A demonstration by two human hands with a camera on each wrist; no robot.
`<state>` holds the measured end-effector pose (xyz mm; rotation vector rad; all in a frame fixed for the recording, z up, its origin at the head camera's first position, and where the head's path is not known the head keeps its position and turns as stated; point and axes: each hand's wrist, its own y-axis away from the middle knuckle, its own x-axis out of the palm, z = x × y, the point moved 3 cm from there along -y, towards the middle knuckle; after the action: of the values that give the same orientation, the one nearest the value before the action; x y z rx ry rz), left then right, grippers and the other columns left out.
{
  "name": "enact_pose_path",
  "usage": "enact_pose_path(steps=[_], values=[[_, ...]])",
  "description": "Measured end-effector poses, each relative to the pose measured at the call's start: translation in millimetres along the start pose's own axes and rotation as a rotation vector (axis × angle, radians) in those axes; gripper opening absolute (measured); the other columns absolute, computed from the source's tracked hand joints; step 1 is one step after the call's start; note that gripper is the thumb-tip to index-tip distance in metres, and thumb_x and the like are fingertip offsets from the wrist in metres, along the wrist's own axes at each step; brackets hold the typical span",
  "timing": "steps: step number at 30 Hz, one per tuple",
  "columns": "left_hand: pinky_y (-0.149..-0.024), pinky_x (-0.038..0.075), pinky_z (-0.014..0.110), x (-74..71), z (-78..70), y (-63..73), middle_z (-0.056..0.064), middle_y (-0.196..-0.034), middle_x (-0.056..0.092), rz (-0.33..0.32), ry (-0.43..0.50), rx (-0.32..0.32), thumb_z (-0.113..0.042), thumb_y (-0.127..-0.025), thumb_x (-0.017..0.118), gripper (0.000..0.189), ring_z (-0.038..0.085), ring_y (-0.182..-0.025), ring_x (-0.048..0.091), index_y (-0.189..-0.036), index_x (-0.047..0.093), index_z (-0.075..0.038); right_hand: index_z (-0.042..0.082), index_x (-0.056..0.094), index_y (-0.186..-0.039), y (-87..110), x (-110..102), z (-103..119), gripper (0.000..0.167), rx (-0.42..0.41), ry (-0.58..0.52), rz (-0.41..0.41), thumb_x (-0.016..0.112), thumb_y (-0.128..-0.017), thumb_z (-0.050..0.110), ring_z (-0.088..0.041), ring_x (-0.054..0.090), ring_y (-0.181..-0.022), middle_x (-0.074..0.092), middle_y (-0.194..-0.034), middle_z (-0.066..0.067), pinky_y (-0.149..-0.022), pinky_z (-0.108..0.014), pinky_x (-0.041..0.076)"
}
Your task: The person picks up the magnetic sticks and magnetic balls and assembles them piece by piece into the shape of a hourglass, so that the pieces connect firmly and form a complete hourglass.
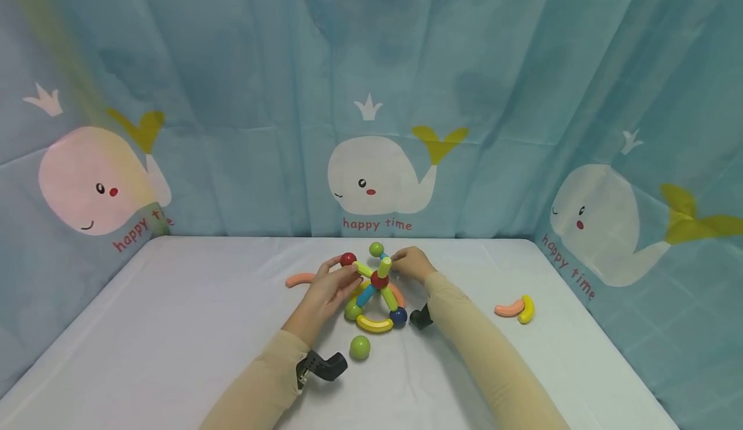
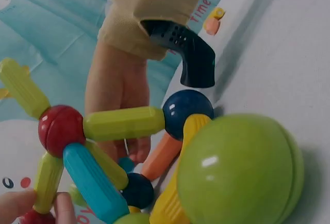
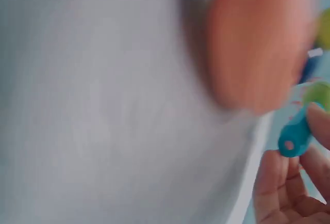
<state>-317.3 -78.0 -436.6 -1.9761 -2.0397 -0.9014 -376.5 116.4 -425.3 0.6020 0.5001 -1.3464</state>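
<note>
A ball-and-stick toy frame stands on the table, with a red ball as its hub. Several yellow-green rods and a blue rod spread from that hub. At its base are a dark blue ball, a green ball and curved pieces, one of them yellow. My left hand pinches a yellow-green rod on the hub, with another red ball at its outer end. Behind the frame my right hand pinches a short blue stick beside a green ball.
A loose green ball lies in front of the frame. An orange curved piece is left of it, partly behind the left hand. Off to the right rest another orange curved piece and a yellow one. A curtain hangs behind the table.
</note>
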Motion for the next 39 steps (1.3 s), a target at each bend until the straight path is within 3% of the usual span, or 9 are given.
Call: enact_pose_path(steps=[5, 11, 17, 26, 33, 39], values=[[-0.098, 0.054, 0.034, 9.3, -9.9, 4.8, 0.02, -0.136, 0.054, -0.024, -0.07, 0.12, -0.001, -0.093, 0.065, 0.065, 0.015, -0.1, 0.067, -0.149, 0.031, -0.007, 0.002, 0.066, -0.124, 23.4, -6.1, -0.8, 0.036, -0.001, -0.343, -0.002, 0.065, -0.094, 0.021, -0.024, 0.07, -0.106, 0.066, -0.127, -0.015, -0.095, -0.037, 0.057], [-0.095, 0.055, 0.032, 17.7, -15.2, 12.1, 0.02, -0.136, 0.059, -0.02, -0.187, 0.21, -0.003, -0.092, 0.067, 0.051, 0.014, -0.103, 0.068, -0.138, 0.044, -0.004, 0.003, 0.065, -0.127, 54.7, -13.1, 8.4, 0.038, -0.051, -0.509, 0.005, 0.066, -0.095, 0.023, -0.02, 0.07, -0.106, 0.067, -0.126, -0.014, -0.101, -0.039, 0.054], [-0.098, 0.054, 0.034, 18.2, -13.8, 18.4, 0.018, -0.131, 0.062, -0.018, -0.264, 0.279, -0.006, -0.092, 0.067, 0.047, 0.013, -0.1, 0.069, -0.135, 0.048, -0.007, 0.0, 0.064, -0.126, 71.5, -16.4, 19.5, 0.038, -0.119, -0.542, -0.021, 0.067, -0.094, 0.02, -0.021, 0.072, -0.103, 0.068, -0.122, -0.016, -0.097, -0.039, 0.056], [-0.105, 0.051, 0.04, 25.8, -14.6, 24.5, 0.016, -0.127, 0.064, 0.042, -0.364, 0.386, -0.01, -0.092, 0.069, 0.047, 0.016, -0.111, 0.065, -0.135, 0.05, -0.01, 0.0, 0.065, -0.123, 78.9, -15.9, 20.6, 0.034, -0.154, -0.526, -0.081, 0.066, -0.094, 0.016, -0.025, 0.073, -0.102, 0.071, -0.114, -0.016, -0.094, -0.039, 0.057], [-0.101, 0.053, 0.039, 28.4, -13.8, 26.9, 0.017, -0.124, 0.065, 0.056, -0.399, 0.408, -0.009, -0.092, 0.07, 0.048, 0.016, -0.109, 0.066, -0.136, 0.05, -0.01, 0.001, 0.065, -0.122, 80.5, -12.2, 20.3, 0.033, -0.165, -0.524, -0.083, 0.067, -0.094, 0.016, -0.019, 0.072, -0.1, 0.071, -0.114, -0.016, -0.093, -0.036, 0.058], [-0.101, 0.054, 0.04, 27.2, -9.9, 27.4, 0.016, -0.127, 0.065, 0.062, -0.435, 0.386, -0.014, -0.093, 0.07, 0.047, 0.019, -0.11, 0.066, -0.136, 0.052, -0.012, 0.0, 0.064, -0.123, 82.7, -12.0, 21.3, 0.034, -0.182, -0.528, -0.079, 0.066, -0.094, 0.016, -0.02, 0.071, -0.102, 0.071, -0.115, -0.017, -0.093, -0.038, 0.058]])
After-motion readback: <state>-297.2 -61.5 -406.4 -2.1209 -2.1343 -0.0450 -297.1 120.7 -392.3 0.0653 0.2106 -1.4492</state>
